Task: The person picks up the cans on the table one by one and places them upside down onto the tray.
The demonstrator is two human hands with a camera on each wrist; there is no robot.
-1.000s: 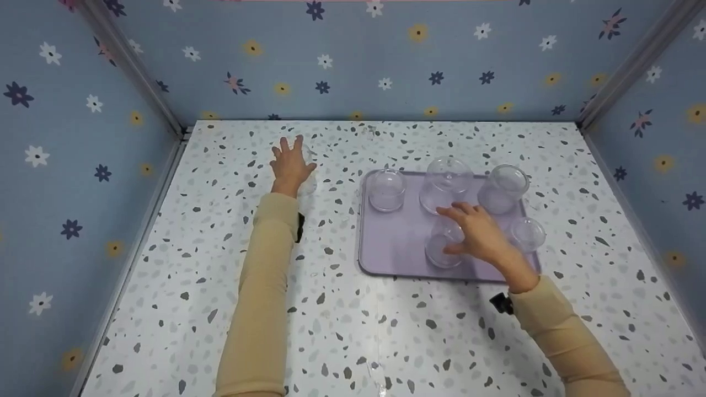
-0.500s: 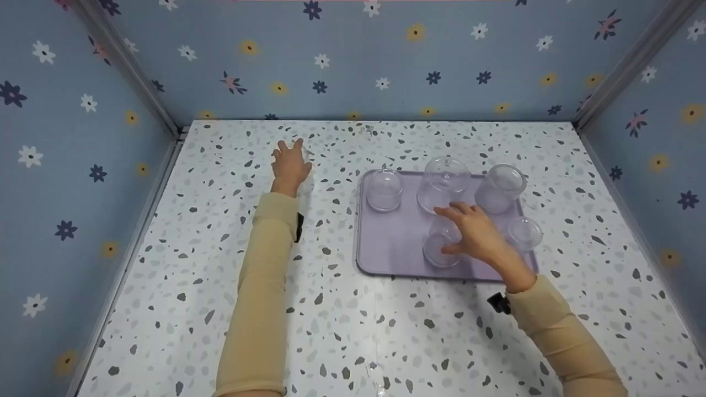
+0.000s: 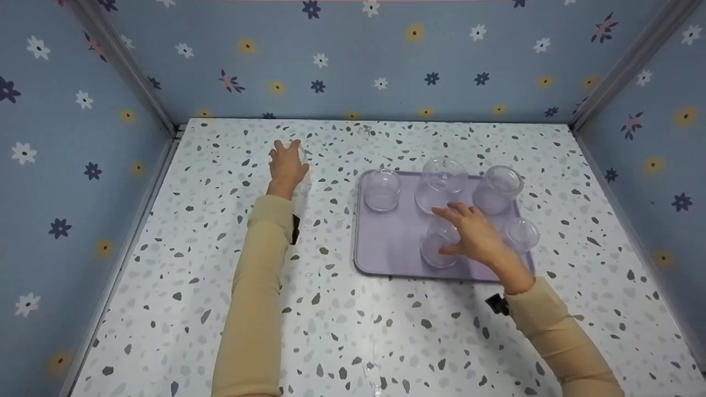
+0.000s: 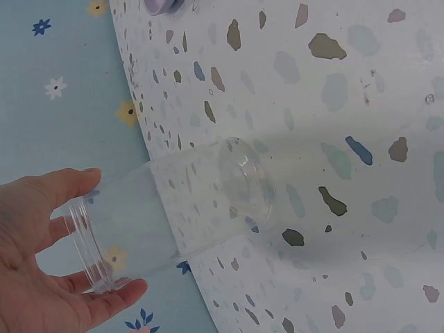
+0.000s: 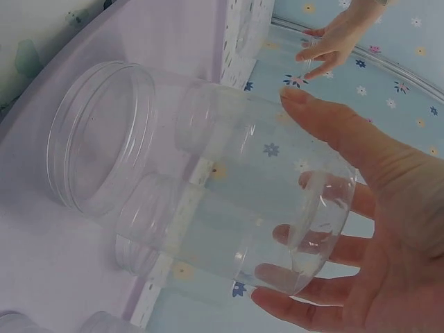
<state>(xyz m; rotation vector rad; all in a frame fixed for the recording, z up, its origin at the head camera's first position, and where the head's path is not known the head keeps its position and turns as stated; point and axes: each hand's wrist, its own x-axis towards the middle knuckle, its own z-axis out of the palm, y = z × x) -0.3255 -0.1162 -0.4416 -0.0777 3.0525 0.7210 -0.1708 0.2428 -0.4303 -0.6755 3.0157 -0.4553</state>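
In the left wrist view a clear jar [image 4: 163, 215] stands upright on the speckled table. My left hand [image 3: 287, 167] grips around its ridged rim, thumb on one side and fingers on the other. Over the purple tray [image 3: 389, 242], my right hand [image 3: 477, 237] holds another clear jar [image 5: 208, 173] by its base end. That jar is upside down, its ridged mouth toward the tray. The thumb and fingers curve about its sides. From the head view the hands hide much of both jars.
Around the right hand several more clear jars stand on the tray: a left jar [image 3: 383, 190], a back jar [image 3: 441, 184], a back-right jar [image 3: 499, 190] and a small jar [image 3: 521, 234]. Flower-patterned walls [image 3: 353, 60] bound the table at back and sides.
The fingers and thumb of my left hand have drawn in slightly around the jar. My right hand has stayed in place. The head view has shifted a little.
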